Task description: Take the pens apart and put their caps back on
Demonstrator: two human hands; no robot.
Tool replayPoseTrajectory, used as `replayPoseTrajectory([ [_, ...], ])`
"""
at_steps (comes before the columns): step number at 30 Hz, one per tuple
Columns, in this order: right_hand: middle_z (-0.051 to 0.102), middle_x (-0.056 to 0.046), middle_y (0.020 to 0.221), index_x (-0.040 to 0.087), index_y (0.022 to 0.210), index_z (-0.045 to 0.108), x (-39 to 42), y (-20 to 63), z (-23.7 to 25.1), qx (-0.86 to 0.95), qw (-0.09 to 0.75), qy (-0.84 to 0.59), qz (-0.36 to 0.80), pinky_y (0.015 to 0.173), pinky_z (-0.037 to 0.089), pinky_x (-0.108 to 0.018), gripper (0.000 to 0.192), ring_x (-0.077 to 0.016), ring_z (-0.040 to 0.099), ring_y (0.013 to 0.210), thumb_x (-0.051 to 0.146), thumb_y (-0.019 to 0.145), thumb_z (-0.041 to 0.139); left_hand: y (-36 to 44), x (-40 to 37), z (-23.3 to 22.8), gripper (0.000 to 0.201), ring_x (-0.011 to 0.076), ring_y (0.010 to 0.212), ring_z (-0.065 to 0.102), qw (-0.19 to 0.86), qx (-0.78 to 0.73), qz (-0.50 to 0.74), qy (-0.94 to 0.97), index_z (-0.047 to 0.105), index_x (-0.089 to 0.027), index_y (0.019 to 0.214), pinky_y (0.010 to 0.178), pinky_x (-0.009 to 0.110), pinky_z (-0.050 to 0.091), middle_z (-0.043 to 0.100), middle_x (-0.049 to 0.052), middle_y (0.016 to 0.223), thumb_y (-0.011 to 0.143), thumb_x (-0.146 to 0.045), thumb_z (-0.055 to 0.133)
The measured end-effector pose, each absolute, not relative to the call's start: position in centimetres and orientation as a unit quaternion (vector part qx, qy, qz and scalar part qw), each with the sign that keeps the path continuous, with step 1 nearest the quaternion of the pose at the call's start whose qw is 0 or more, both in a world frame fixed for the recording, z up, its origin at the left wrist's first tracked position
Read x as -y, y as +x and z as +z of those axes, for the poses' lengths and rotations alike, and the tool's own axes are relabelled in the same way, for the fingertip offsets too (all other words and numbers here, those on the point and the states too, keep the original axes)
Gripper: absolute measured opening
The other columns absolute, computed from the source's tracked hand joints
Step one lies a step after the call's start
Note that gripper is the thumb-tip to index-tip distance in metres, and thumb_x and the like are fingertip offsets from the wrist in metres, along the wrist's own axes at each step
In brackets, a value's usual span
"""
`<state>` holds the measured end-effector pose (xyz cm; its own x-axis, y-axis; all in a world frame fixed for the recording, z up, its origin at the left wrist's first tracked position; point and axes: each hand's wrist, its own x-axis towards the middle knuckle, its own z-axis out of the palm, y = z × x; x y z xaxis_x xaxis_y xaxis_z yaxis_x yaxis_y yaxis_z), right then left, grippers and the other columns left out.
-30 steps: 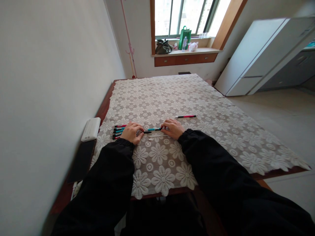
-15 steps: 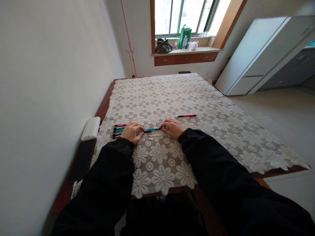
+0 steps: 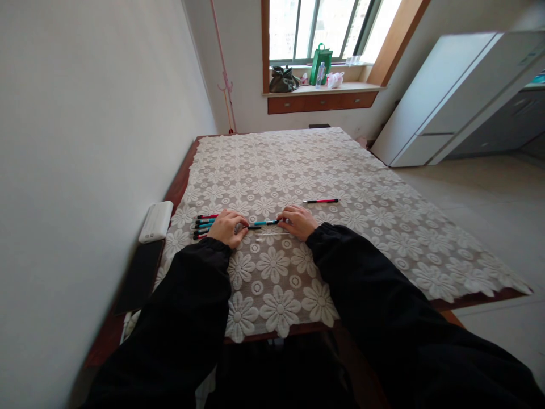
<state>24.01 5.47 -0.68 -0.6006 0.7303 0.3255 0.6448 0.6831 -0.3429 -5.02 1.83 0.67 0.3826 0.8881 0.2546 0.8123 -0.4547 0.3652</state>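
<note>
Blue pen point(image 3: 265, 222) pinched in right hand point(image 3: 295, 221); left hand point(image 3: 230, 228) clamped on black piece point(image 3: 255, 228); green bag point(image 3: 321, 59), contents hidden.

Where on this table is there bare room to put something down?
The tablecloth is bare beyond the lone red pen toward the window, right of the right sleeve, and between it and the left sleeve. It's crowded between left hand and right hand, around the blue pen and dark piece, and beside the left hand among grouped pens.
</note>
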Motion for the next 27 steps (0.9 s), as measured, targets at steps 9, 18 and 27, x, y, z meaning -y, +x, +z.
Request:
replayPoseTrajectory([
  [9, 0.07, -0.004, 0.096, 0.023, 0.099, 0.075, -5.52, 24.02, -0.89, 0.884, 0.227, -0.395, 0.103, 0.088, 0.043, -0.034, 0.009, -0.0208, 0.061, 0.095, 0.029, 0.094, 0.069, -5.01, -1.79, 0.7, 0.013, 0.0273, 0.115, 0.062, 0.095, -0.52, 0.209, 0.823, 0.074, -0.026, 0.092, 0.123, 0.054, 0.029, 0.075, 0.005, 0.111, 0.082, -0.03, 0.066],
  [18, 0.07, -0.005, 0.097, 0.023, 0.099, 0.076, -5.44, 24.01, -0.67, 0.885, 0.224, -0.396, 0.097, 0.087, 0.044, -0.034, 0.011, -0.0214, 0.061, 0.095, 0.029, 0.094, 0.069, -4.95, -1.83, 0.83, 0.013, 0.0274, 0.115, 0.063, 0.096, -0.518, 0.21, 0.823, 0.075, -0.025, 0.091, 0.124, 0.055, 0.027, 0.075, 0.004, 0.11, 0.082, -0.03, 0.067],
  [27, 0.07, -0.005, 0.096, 0.022, 0.1, 0.075, -5.47, 23.99, -0.72, 0.885, 0.222, -0.397, 0.1, 0.088, 0.045, -0.035, 0.011, -0.0217, 0.061, 0.095, 0.029, 0.094, 0.07, -4.84, -1.44, 1.22, 0.02, 0.029, 0.113, 0.061, 0.069, -0.52, 0.216, 0.823, 0.071, -0.023, 0.099, 0.117, 0.052, 0.035, 0.073, 0.007, 0.111, 0.082, -0.03, 0.066],
])
